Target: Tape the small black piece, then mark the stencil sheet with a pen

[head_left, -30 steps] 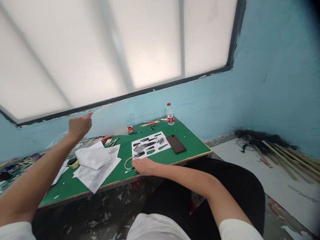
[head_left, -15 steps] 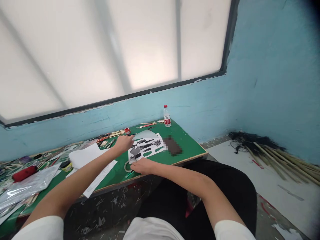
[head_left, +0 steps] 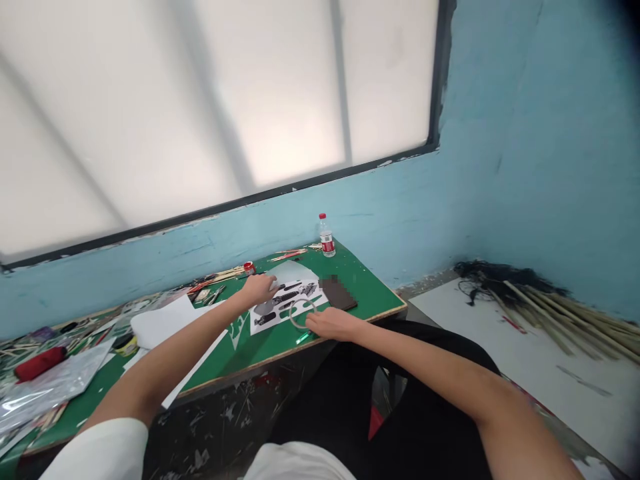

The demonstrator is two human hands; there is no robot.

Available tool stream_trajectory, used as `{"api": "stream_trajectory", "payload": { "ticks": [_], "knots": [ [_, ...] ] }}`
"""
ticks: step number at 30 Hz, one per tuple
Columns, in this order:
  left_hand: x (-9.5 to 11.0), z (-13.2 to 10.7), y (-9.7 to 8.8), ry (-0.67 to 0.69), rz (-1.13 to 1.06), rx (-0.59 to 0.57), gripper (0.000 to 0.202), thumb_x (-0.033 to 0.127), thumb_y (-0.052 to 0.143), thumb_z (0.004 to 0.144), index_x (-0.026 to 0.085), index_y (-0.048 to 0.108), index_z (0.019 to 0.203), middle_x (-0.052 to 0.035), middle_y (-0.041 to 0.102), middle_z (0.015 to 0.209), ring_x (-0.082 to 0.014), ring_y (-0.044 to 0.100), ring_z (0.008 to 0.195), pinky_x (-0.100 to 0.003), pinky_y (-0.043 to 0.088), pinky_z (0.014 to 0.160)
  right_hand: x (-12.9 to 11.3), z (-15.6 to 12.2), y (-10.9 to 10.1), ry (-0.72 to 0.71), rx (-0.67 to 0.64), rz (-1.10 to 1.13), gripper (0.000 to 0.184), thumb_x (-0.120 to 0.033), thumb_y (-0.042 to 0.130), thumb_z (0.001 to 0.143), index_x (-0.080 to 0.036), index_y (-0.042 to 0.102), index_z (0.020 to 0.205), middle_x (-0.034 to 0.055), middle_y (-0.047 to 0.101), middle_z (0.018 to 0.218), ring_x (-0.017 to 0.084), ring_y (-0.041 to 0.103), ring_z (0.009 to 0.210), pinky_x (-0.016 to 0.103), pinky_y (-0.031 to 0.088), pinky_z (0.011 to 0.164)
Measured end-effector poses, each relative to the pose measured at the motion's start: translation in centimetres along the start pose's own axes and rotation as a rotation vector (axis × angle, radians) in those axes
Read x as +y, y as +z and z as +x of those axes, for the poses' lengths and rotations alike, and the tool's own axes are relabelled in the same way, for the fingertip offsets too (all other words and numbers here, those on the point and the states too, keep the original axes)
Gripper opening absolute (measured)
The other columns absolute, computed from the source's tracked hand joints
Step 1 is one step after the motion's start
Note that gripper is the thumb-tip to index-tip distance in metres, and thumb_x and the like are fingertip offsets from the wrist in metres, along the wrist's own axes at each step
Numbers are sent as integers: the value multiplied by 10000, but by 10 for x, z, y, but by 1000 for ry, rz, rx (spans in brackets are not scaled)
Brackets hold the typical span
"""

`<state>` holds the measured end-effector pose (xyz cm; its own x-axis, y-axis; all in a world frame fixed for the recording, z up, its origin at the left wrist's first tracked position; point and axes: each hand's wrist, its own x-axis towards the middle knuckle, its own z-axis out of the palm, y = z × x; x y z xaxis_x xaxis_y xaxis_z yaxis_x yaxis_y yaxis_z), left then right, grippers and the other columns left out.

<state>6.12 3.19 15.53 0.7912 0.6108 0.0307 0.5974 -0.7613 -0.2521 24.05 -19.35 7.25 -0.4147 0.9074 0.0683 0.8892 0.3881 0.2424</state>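
My right hand (head_left: 333, 325) is closed on the edge of a pale ring that looks like a roll of tape (head_left: 292, 316), at the near side of the table. Just below the ring lies a green-handled tool (head_left: 303, 338). My left hand (head_left: 260, 291) is at the left edge of a grey translucent sheet (head_left: 293, 271), fingers curled. What they grip is hidden. Between both hands lies a white sheet with black printed shapes and cut-out holes (head_left: 260, 327). A lacy white paper scrap (head_left: 237, 337) rests left of it.
A water bottle (head_left: 327, 241) stands at the back, near a small red jar (head_left: 249, 268). A dark brown flat thing (head_left: 340, 293), partly blurred, lies right of the printed sheet. White papers (head_left: 163, 321), a red roll (head_left: 40, 363) and loose sticks clutter the left side.
My right hand has moved right along the table with the ring. My left hand has shifted slightly right and down over the grey sheet. The lacy scrap now shows on the left.
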Motion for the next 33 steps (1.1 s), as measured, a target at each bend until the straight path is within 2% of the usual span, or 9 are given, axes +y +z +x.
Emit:
{"api": "stream_trajectory", "payload": {
  "ticks": [4, 8, 12, 16, 22, 26, 33],
  "knots": [
    [7, -8, 24, 2, -43, 13, 407, 424, 675, 1028, 187, 630, 1357, -114, 661, 1347, -256, 688, 1141, -481, 607, 971, 46, -39, 11, 185, -16, -2, 313, -363, 685, 1046, -162, 657, 1283, 82, 702, 1221, 211, 721, 1004, 398, 645, 856],
    [25, -23, 60, -13, -98, 73, 440, 418, 681, 1024, 192, 612, 1395, -124, 627, 1421, -285, 659, 1226, -526, 579, 1031, 86, -71, 18, 384, -32, 9, 339, -376, 689, 1042, -167, 650, 1307, 92, 692, 1262, 228, 716, 1049, 424, 639, 891],
    [42, -39, 97, -42, -164, 122, 474, 414, 689, 1017, 196, 594, 1428, -132, 585, 1489, -316, 617, 1309, -573, 538, 1089, 101, -83, 21, 525, -41, 37, 352, -380, 690, 1041, -169, 645, 1319, 96, 686, 1284, 236, 712, 1074, 440, 634, 914],
    [43, -45, 121, -64, -242, 135, 475, 416, 683, 1021, 202, 592, 1434, -132, 577, 1503, -318, 608, 1324, -579, 527, 1104, 98, -79, 25, 590, -37, 80, 361, -383, 690, 1040, -173, 641, 1330, 100, 679, 1306, 244, 707, 1099, 452, 628, 933],
    [36, -41, 135, -97, -314, 120, 498, 424, 684, 1018, 208, 579, 1455, -134, 548, 1539, -332, 579, 1363, -600, 497, 1132, 92, -68, 27, 646, -18, 148, 368, -389, 687, 1041, -173, 640, 1335, 103, 677, 1311, 247, 705, 1107, 459, 625, 942],
    [33, -41, 137, -90, -334, 117, 487, 420, 684, 1019, 205, 584, 1445, -134, 562, 1520, -323, 597, 1338, -586, 518, 1112, 92, -70, 24, 660, 8, 189, 369, -391, 685, 1042, -175, 639, 1338, 102, 676, 1315, 248, 704, 1110, 461, 625, 943],
    [30, -44, 136, -72, -334, 76, 532, 433, 682, 1017, 219, 556, 1487, -136, 497, 1597, -354, 521, 1430, -637, 436, 1181, 93, -82, 21, 691, 28, 221, 367, -390, 685, 1043, -175, 640, 1337, 101, 677, 1313, 247, 704, 1109, 461, 624, 946]
  ]
}}
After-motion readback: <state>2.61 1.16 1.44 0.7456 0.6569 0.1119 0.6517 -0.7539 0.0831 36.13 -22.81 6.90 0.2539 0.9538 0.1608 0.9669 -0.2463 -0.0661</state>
